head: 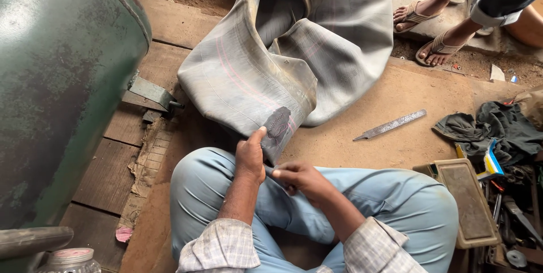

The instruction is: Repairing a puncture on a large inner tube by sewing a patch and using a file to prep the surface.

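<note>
Where both hands grip inner tube [283,58], left hand [250,160], right hand [300,177], fold hides fingertips.

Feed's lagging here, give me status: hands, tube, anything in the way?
Left hand pinching tube beside dark patch. Right hand gripping tube's lower edge over lap. File lies apart on floor; nothing in the way.

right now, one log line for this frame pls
left hand: pinches inner tube beside dark patch | right hand: grips tube's lower edge | metal file: on floor, untouched
</note>
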